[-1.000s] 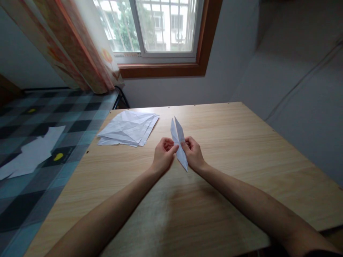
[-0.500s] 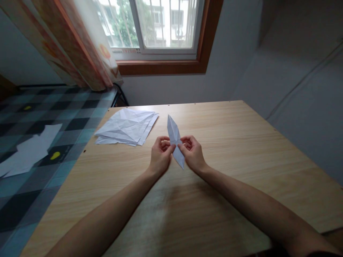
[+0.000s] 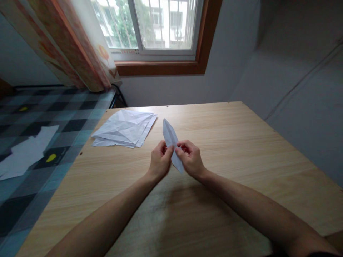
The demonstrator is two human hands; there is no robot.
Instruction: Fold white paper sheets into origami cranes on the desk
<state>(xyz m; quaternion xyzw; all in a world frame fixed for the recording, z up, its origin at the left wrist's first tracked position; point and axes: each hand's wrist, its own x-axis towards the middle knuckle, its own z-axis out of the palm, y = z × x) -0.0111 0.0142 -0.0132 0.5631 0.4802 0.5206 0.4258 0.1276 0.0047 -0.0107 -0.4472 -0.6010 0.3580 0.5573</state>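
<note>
A narrow folded piece of white paper [image 3: 169,134], pointed toward its lower end, is held over the wooden table [image 3: 241,150]. My left hand [image 3: 160,159] pinches its left edge between thumb and curled fingers. From the other side my right hand [image 3: 190,157] grips the right edge, its thumb lying on the paper near the middle. The upper part of the folded paper sticks out beyond both hands, tilted to the left, and its lower tip shows between the wrists. The fingers beneath the paper are partly hidden.
Creased white sheets [image 3: 124,126] lie stacked at the table's back left. Left of the table, more white paper [image 3: 25,153] rests on a checked cloth [image 3: 72,125]. Behind stand a window [image 3: 163,28], a patterned curtain [image 3: 77,46] and a wall with a cable [image 3: 302,78].
The folded paper has turned so its upper end leans further left and its sides look more closed together. My hands have come slightly nearer each other, still holding it.
</note>
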